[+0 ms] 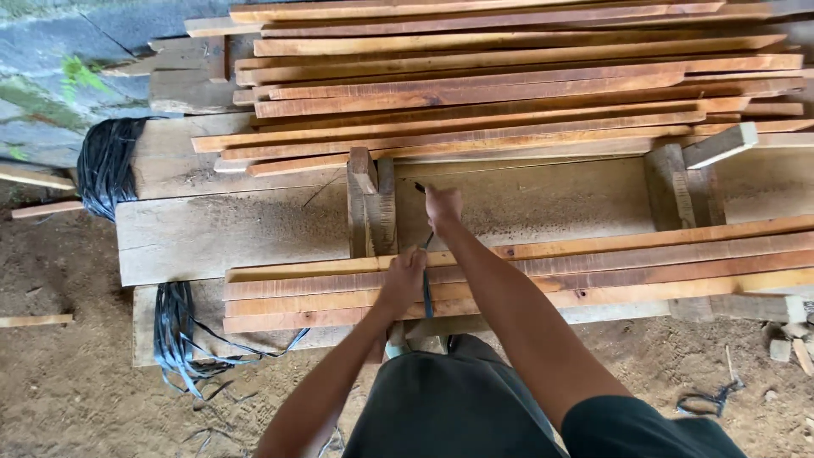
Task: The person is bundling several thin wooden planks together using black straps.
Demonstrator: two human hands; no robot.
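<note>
Wood everywhere in this one. Both hands are out over a near stack of slats lying across a rough plank worktop. Right hand is further out, closed into a fist around the far end of a thin dark strap, knuckles just over the bare plank between the two stacks. Left hand is nearer, resting on the near slats and pinched shut on the same strap lower down. The strap runs nearly straight between the two hands and looks taut, crossing the slats front to back. Can't tell whether it goes under the stack, that part is hidden.

Just left of the right hand there's an upright wooden block standing between the stacks, and another one further right. Behind it all sits a much bigger far pile of slats, loosely layered.

On the left, a bundle of black strapping is wrapped round the plank end, and more of it hangs down onto the dirt floor. Some wood scraps lie at the near right.
</note>
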